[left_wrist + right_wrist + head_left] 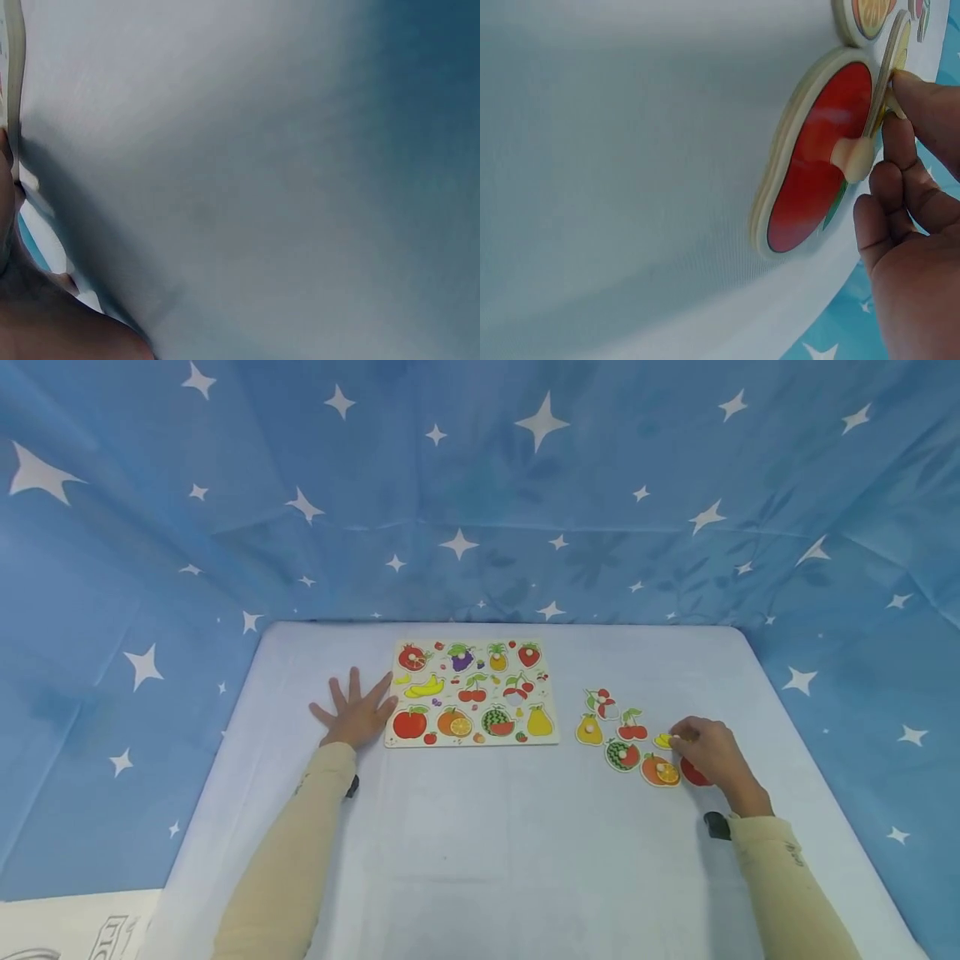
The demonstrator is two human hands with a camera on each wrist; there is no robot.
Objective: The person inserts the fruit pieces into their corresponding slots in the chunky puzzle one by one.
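Observation:
A wooden fruit puzzle board [471, 693] lies flat at the middle of the white table. My left hand [356, 714] rests flat with spread fingers on the cloth, just touching the board's left edge [11, 75]. To the right, my right hand [677, 739] pinches a small yellow piece [663, 741], tilted up on its edge [896, 52]. Right beside it lies a red apple piece [817, 172] with a pale knob, partly under my hand [693, 774].
Loose pieces lie left of my right hand: orange [660, 770], watermelon [622, 754], pear [589, 729], cherries [632, 727] and a red-and-white fruit [602, 702]. Blue star-printed cloth walls surround the white table [480, 843].

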